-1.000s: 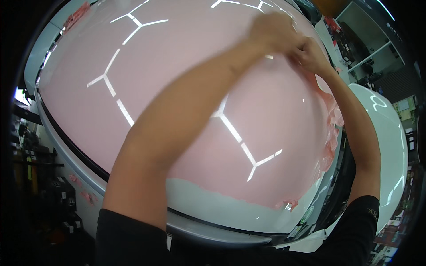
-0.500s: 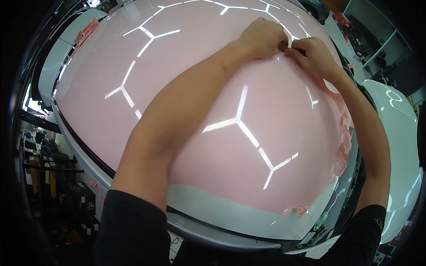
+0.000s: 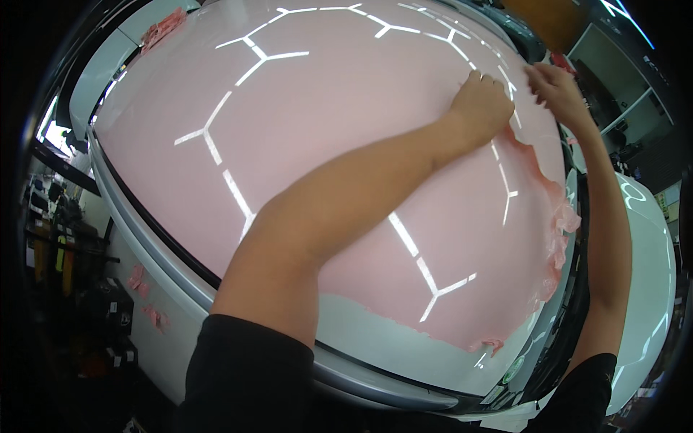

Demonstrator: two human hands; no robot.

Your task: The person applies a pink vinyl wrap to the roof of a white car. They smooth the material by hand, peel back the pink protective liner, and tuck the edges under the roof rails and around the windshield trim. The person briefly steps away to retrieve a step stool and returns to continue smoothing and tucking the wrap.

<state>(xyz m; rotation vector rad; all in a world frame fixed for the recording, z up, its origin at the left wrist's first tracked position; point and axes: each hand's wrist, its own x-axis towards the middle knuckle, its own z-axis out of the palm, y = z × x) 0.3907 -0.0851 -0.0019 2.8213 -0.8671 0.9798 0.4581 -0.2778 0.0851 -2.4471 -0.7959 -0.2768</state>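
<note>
- Head view: two black sleeves are closest, one low on the left and one low on the right, with two bare arms reaching out of them.
- A long silver rail bends along the near side of the car.
- Past the rail is a white strip of the car roof with nothing pink on it.
- A round green sticker is on the dark glass at the right of this strip.
- The pink film starts there and covers most of the big, round roof. White lines of light shine on it.
- A small pink bunch sits at the near edge of the film.
- The right edge is torn, and part of it is a crinkly pink ruffle that hangs near the glass.
- On the left, pink scraps stick to the car's white side.
- On the right is a shiny white hood.
- The left hand is at the top of the torn edge, its fingers curled. I cannot tell if it pinches the film.
- The right hand is near it, but the two hands are apart. Its fingers bend a little, and I cannot tell if they hold anything.
- Far off, at the top left, lies a crumpled pink lump.
</note>
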